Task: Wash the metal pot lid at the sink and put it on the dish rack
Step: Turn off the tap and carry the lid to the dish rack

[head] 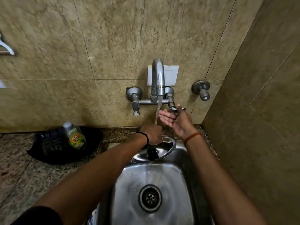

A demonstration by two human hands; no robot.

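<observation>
Metal pot lid point(164, 147): sits tilted at far end of sink point(181, 179), dome up, black knob point(152, 154) facing camera, far rim leaning toward wall under tap point(158, 75). Water running, stream landing by left hand point(153, 134). Left hand curled over lid's far rim, knuckles up, apparently gripping it; fingertips hidden, so grip not certain. Right hand point(175, 119) spread, palm up, just beside stream, below right valve handle point(174, 108), holding nothing. Lid lies below and nearer-left of right hand; left is closer, already touching. Probably rinse stage. No dish rack in view; black basket point(48, 143) w/ soap bottle point(75, 135) on counter at left.
</observation>
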